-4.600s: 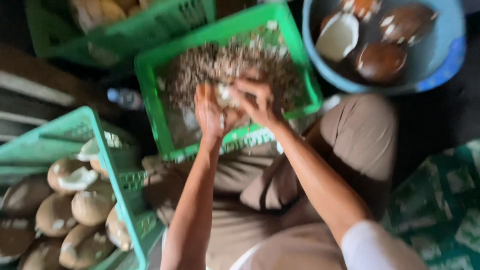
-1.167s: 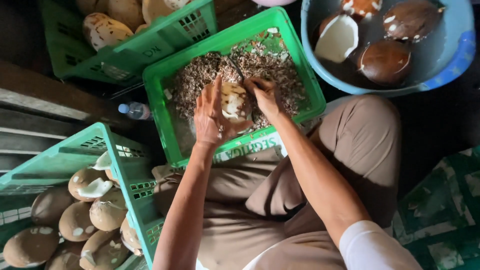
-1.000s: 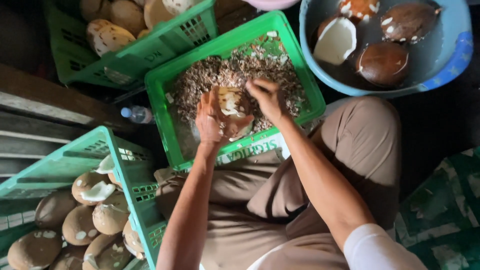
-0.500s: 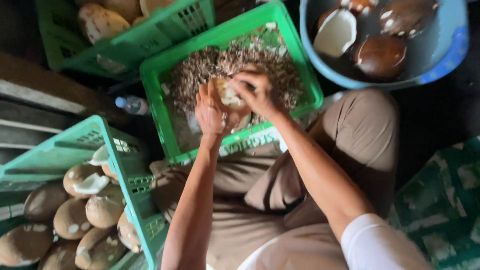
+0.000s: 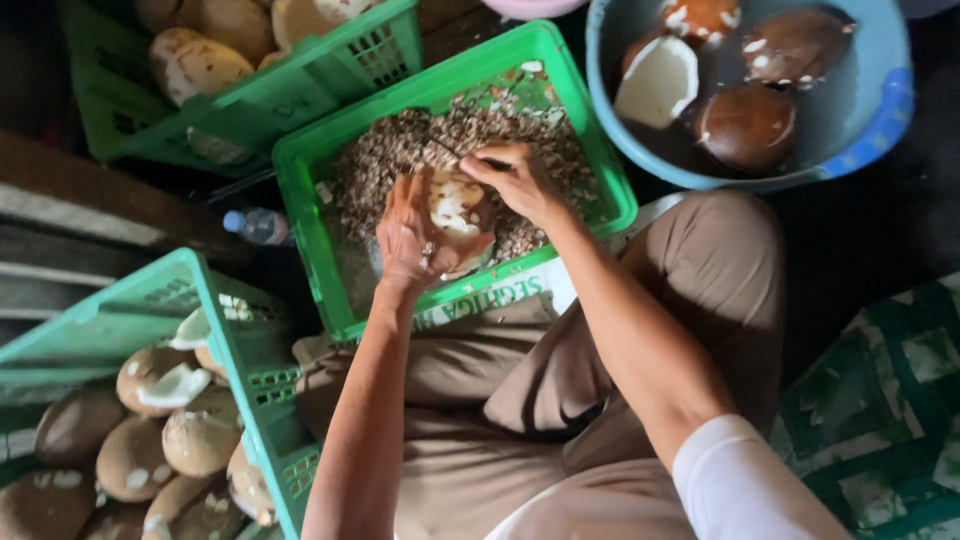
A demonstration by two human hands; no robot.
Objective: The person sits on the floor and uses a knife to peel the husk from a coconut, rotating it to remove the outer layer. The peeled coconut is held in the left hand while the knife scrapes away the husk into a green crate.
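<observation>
Your hands work a coconut above the green plastic crate (image 5: 590, 150) of brown shavings.
Your left hand (image 5: 412, 232) cups the pale, part-peeled coconut (image 5: 455, 205); at its 1 o'clock, your right hand (image 5: 520, 182) clasps a thin dark blade (image 5: 447, 152).

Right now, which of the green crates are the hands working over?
The middle green crate, filled with brown husk shavings. Both hands hold a coconut above it; the other two crates hold whole coconuts.

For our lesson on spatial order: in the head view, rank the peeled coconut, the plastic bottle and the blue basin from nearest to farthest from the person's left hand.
1. Peeled coconut: held in the left hand.
2. Plastic bottle: on the hand's left, between crates.
3. Blue basin: far upper right.
</observation>
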